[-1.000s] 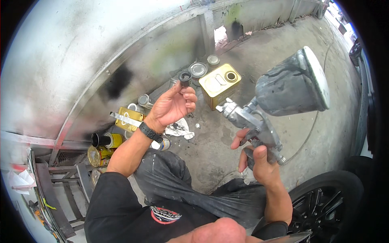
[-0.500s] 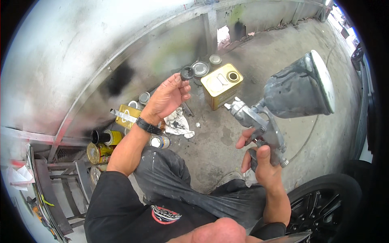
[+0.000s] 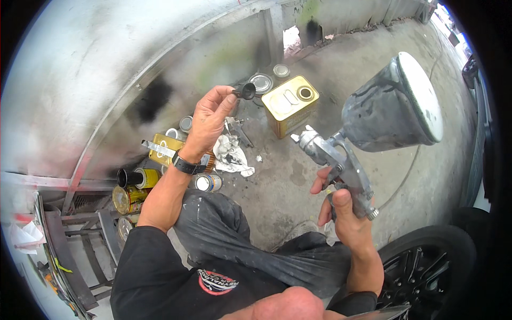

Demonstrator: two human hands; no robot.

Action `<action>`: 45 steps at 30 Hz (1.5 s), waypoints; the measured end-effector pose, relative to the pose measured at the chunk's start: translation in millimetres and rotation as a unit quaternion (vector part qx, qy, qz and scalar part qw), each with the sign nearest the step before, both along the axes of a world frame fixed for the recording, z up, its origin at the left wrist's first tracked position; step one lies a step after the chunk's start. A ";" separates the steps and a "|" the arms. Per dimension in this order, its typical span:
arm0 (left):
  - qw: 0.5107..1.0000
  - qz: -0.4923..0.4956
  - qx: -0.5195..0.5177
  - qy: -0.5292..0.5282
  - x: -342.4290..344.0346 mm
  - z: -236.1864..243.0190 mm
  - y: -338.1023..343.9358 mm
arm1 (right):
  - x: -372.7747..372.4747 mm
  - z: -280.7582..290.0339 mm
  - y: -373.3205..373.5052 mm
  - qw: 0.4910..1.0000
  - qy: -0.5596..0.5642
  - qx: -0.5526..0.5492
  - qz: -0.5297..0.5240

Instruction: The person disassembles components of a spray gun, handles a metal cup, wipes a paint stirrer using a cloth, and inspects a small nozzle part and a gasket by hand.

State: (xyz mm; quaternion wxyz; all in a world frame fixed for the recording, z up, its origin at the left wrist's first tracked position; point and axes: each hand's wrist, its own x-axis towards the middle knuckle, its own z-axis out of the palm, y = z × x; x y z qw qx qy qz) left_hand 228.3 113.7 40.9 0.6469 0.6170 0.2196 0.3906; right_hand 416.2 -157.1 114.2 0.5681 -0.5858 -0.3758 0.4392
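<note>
My left hand is raised on the left with its fingers pinched on a small black round cap, whose hollow side shows. My right hand is wrapped round the handle of a grey metal spray gun. On top of the gun sits a large paint-smeared cup with a pale lid, tilted to the right. Beyond both hands a gold rectangular tin stands on the floor, its round spout uncovered. The cap is apart from the tin, to its left.
Round tins stand beyond the left hand. A stained white rag, a small can and yellow cans lie near my knee. A metal frame is at left, a car wheel at lower right, a hose behind the gun.
My left hand has turned, so the cap is now held out sideways at the fingertips, slightly higher. The spray gun's cup has risen slightly; my right hand has barely moved.
</note>
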 end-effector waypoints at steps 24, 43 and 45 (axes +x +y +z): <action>0.995 0.001 -0.101 0.012 -0.2 -3.2 -2.1 | 3.4 2.8 0.3 0.996 0.080 -0.023 0.020; 0.989 0.013 -0.149 0.009 -1.4 -9.5 -1.1 | 0.3 -0.7 4.9 0.998 0.044 -0.045 0.027; 0.988 0.012 -0.157 0.001 0.7 -10.0 -2.5 | -1.1 -0.8 8.4 0.998 0.046 -0.043 0.016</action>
